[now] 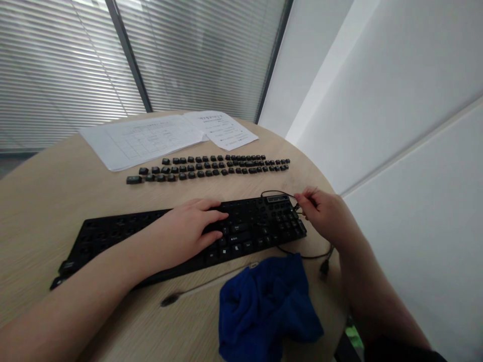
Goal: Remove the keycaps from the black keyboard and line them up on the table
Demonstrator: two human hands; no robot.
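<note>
A black keyboard [241,218] lies across the round table, with many keycaps off its left and middle part. My left hand [192,229] rests palm down on it, fingers spread over the keys. At the keyboard's right end my right hand [320,211] pinches something thin and dark, which looks like the black cable [277,191]. The cable loops around the right end, and its plug [324,266] lies near the table's right edge. Beyond the keyboard, loose black keycaps [215,172] stand in three rows.
A crumpled blue cloth [267,306] lies in front of the keyboard, beside a thin brush [171,298] with dark bristles. Printed papers [151,138] cover part of the far table [49,186]. A white wall [407,151] stands close on the right.
</note>
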